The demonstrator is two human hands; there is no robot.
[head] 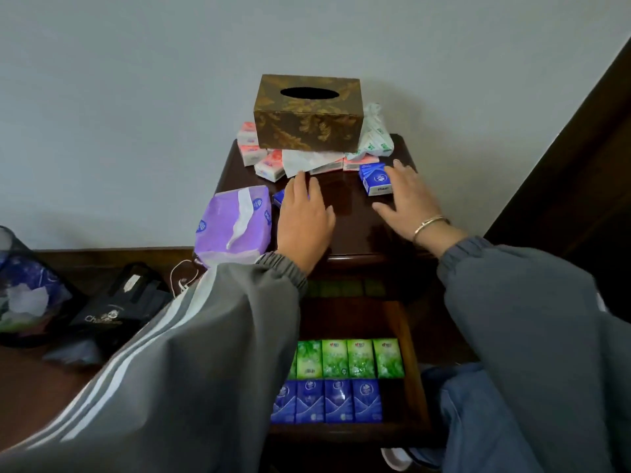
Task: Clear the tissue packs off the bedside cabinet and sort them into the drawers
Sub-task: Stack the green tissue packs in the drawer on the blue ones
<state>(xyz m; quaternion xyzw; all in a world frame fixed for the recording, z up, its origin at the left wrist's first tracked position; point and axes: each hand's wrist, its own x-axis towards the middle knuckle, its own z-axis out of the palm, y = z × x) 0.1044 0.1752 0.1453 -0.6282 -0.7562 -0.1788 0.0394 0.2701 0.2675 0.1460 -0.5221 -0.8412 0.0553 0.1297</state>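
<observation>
Both hands lie over the dark wooden bedside cabinet top [345, 213]. My left hand [304, 216] rests with straight fingers over a small blue tissue pack [279, 198], of which only the left end shows. Spread fingers of my right hand [406, 199] touch the right side of another blue pack [375, 179]. Several pink packs [263, 162] lie at the back around a brown patterned tissue box [307, 114]. Below, an open drawer [409, 353] holds a row of green packs [348, 358] and a row of blue packs [327, 401].
A large purple tissue pack [235, 223] overhangs the cabinet's left edge. A white and green plastic bag [374, 138] sits at the back right. On the floor to the left are a black bag [119, 302] and a mesh bin [24, 285]. Dark wood stands at right.
</observation>
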